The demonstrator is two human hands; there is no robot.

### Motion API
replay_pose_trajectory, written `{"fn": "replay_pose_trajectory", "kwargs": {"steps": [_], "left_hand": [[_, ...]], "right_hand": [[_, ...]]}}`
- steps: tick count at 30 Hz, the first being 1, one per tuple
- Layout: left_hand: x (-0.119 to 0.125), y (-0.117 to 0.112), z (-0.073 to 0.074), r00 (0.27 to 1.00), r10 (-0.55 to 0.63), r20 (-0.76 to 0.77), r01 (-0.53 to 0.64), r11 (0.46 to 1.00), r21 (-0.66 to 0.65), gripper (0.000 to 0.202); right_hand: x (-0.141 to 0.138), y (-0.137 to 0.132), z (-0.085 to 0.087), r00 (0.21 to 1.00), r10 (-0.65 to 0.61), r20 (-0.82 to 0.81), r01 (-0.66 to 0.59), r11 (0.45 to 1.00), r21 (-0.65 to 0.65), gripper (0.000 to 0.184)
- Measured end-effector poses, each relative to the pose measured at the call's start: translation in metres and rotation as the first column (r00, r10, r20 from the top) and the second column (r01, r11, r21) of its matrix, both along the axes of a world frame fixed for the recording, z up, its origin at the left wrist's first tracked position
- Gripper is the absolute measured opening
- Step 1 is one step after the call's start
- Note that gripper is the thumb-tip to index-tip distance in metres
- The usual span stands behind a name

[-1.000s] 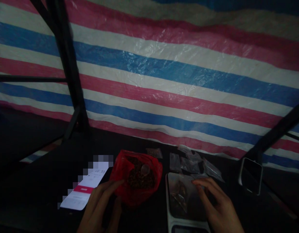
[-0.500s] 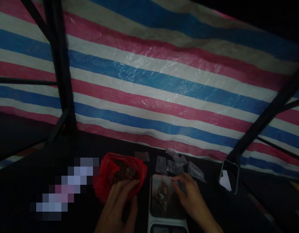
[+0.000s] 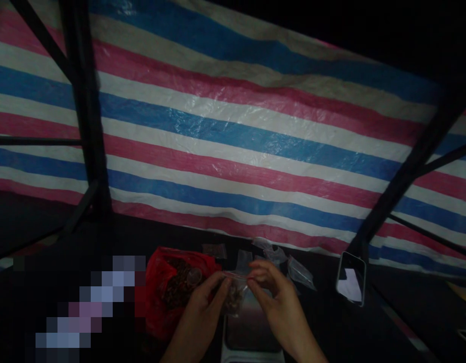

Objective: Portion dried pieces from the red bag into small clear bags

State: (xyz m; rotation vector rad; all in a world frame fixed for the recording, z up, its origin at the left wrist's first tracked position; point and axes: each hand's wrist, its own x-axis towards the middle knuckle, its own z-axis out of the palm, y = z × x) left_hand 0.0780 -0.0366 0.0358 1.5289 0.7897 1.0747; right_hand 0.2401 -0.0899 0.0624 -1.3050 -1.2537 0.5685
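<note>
From where I stand, L hand (image 3: 203, 308) slants in, thumb & index clamped on top L corner of a small clear bag (image 3: 235, 301), R hand (image 3: 277, 298) mirroring it, fingertips pinching the R corner, bag up nr scale's (image 3: 254, 333) far L corner.

So there's a red, white and blue striped tarp (image 3: 233, 146) hanging behind everything, dark post (image 3: 83, 141) on the left, slanted one (image 3: 399, 186) on the right, and a phone (image 3: 351, 282) by its foot, pale patch showing on the screen.
</note>
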Motion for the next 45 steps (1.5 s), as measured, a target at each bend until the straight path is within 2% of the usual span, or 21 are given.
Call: {"fn": "replay_pose_trajectory", "kwargs": {"steps": [2,5,11,15,18,25,30,34,39,42,45], "left_hand": [[-0.007,0.000,0.002,0.999,0.042,0.024,-0.041,0.999,-0.010,0.036],[-0.017,0.000,0.003,0.995,0.094,0.039,-0.093,0.995,-0.023,0.034],[-0.032,-0.001,0.007,0.985,0.164,0.056,-0.162,0.986,-0.042,0.037],[-0.038,-0.003,0.009,0.979,0.191,0.071,-0.190,0.981,-0.032,0.036],[-0.042,-0.005,0.011,0.982,0.180,0.063,-0.178,0.984,-0.030,0.033],[-0.047,-0.003,0.010,0.985,0.138,0.108,-0.135,0.990,-0.027,0.025],[-0.048,-0.002,0.006,0.976,0.131,0.174,-0.118,0.990,-0.080,0.024],[-0.050,-0.005,0.006,0.980,0.099,0.173,-0.084,0.992,-0.089,0.027],[-0.053,-0.005,0.005,0.979,0.102,0.177,-0.084,0.991,-0.105,0.031],[-0.055,-0.003,0.003,0.977,0.110,0.184,-0.092,0.991,-0.101,0.034],[-0.056,-0.005,0.002,0.984,0.100,0.146,-0.090,0.993,-0.075,0.037]], "right_hand": [[-0.008,0.008,-0.004,0.995,-0.003,-0.095,0.005,1.000,0.022,0.034],[-0.021,0.016,-0.010,0.987,-0.007,-0.160,0.012,1.000,0.027,0.034],[-0.046,0.020,-0.015,0.984,-0.041,-0.172,0.056,0.995,0.082,0.032],[-0.057,0.019,-0.008,0.990,-0.007,-0.139,0.015,0.998,0.054,0.034],[-0.063,0.018,0.000,0.994,-0.009,-0.112,0.014,0.999,0.044,0.025],[-0.073,0.020,0.003,0.996,0.006,-0.088,-0.002,0.999,0.051,0.024],[-0.076,0.021,-0.001,0.996,0.021,-0.082,-0.015,0.997,0.078,0.022],[-0.078,0.023,-0.007,0.997,0.026,-0.068,-0.022,0.998,0.061,0.025],[-0.081,0.023,-0.013,1.000,0.021,-0.001,-0.021,0.998,0.063,0.020],[-0.083,0.023,-0.014,0.998,0.065,-0.017,-0.064,0.996,0.062,0.029],[-0.084,0.023,-0.014,0.995,0.078,-0.063,-0.075,0.995,0.059,0.024]]}}
